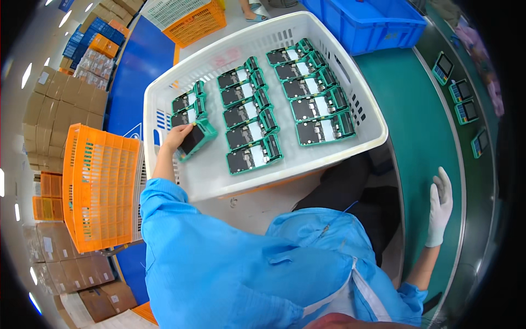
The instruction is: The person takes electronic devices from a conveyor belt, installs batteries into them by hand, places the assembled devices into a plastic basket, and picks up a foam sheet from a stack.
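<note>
My bare left hand (pixel 177 137) is closed on the edge of a green-cased payment terminal (pixel 192 140), tilted inside a large white plastic basket (pixel 181 192). Some of my fingers are hidden behind it. Several more terminals lie in three columns in the basket, their black and silver inner parts facing up, such as one terminal (pixel 255 156) at the front of the middle column and another terminal (pixel 326 128) at the front right. My right hand (pixel 440 208), in a white glove, is held open with nothing in it over the green worktop (pixel 427 148).
Several terminals with keypads (pixel 466 112) sit along the far right strip. A blue bin (pixel 367 24) stands at the back right. Orange crates (pixel 101 186) are stacked left of the basket, with another orange crate (pixel 197 24) behind. Cardboard boxes (pixel 66 109) line the left side.
</note>
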`<state>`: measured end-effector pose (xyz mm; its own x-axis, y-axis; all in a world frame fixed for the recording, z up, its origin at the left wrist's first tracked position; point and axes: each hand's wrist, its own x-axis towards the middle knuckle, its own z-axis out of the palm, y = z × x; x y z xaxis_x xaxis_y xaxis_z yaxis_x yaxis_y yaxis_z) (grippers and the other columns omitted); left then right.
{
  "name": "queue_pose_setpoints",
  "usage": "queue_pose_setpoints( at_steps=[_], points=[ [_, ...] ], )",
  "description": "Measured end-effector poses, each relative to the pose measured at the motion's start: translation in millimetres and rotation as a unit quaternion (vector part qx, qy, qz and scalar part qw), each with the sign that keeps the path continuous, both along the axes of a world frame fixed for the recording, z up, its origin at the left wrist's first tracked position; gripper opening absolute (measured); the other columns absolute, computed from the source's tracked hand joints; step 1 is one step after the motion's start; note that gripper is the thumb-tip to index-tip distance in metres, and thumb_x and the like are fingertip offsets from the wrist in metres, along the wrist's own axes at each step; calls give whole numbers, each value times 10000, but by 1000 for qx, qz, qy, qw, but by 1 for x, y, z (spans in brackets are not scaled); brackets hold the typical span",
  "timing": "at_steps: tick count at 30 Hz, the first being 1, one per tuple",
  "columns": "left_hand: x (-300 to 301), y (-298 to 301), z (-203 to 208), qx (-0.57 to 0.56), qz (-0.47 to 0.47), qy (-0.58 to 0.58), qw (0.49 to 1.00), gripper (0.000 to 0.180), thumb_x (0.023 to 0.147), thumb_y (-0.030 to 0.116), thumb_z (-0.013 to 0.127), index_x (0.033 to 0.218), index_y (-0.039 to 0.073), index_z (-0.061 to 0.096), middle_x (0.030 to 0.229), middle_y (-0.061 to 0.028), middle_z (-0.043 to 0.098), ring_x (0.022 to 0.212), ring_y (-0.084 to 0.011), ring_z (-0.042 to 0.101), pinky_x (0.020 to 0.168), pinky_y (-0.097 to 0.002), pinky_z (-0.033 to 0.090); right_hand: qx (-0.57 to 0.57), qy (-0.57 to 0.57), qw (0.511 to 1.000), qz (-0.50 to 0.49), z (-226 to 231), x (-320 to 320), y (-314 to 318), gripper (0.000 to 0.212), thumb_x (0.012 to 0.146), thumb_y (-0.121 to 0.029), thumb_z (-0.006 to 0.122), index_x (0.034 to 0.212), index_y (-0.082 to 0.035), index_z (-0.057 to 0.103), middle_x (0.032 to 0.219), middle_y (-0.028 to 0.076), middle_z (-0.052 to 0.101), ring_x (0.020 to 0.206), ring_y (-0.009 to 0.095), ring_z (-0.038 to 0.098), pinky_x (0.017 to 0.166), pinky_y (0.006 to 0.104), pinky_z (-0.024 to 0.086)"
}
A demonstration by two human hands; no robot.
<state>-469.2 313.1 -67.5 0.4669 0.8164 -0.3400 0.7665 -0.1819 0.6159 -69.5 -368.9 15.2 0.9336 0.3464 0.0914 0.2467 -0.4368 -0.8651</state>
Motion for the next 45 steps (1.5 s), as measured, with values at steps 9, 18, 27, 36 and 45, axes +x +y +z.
queue_pose_setpoints(
  at_steps=[9, 18, 27, 36, 45],
  points=[
    [-19, -16, -14, 322, -249, 170, 897, 1129, 543, 247, 910, 1507, 57, 355, 1413, -234, 500, 1278, -397, 504, 1049, -459, 436, -50, -119, 991, 21, -9, -17, 7, 404, 887, -83, 681, 1281, -38, 606, 1353, 107, 584, 1135, 209, 614, 1014, 350, 478],
    [-11, -31, 1, 337, -205, 197, 898, 888, 673, 111, 731, 1497, 147, 401, 1298, -212, 569, 1158, -443, 554, 951, -473, 484, 8, -72, 997, 4, -25, -4, -9, 391, 890, -112, 692, 1264, -30, 614, 1314, 114, 590, 1186, 219, 588, 1046, 348, 455],
    [12, 1, -13, 121, -138, 180, 966, 332, 799, 75, 555, 1082, 74, 729, 980, -212, 721, 908, -344, 698, 796, -423, 537, -49, -60, 995, -64, -68, 9, -78, 373, 994, -23, 550, 1361, 43, 536, 1389, 137, 565, 1275, 224, 552, 1104, 342, 414],
    [0, -14, -13, 398, -77, 226, 886, 218, 830, 265, 699, 889, 56, 684, 962, -164, 659, 941, -366, 648, 773, -469, 525, -91, -55, 994, -9, -62, -4, -59, 380, 988, 7, 525, 1363, 65, 509, 1422, 142, 531, 1341, 235, 497, 1147, 351, 363],
    [-48, 1, -40, 250, -302, 344, 853, 252, 690, 166, 750, 909, 66, 676, 902, -173, 679, 872, -380, 658, 739, -478, 528, -209, -220, 953, -14, -46, 6, -44, 312, 851, -99, 666, 1161, -67, 682, 1264, 130, 643, 1176, 320, 584, 1037, 409, 443]
  ],
)
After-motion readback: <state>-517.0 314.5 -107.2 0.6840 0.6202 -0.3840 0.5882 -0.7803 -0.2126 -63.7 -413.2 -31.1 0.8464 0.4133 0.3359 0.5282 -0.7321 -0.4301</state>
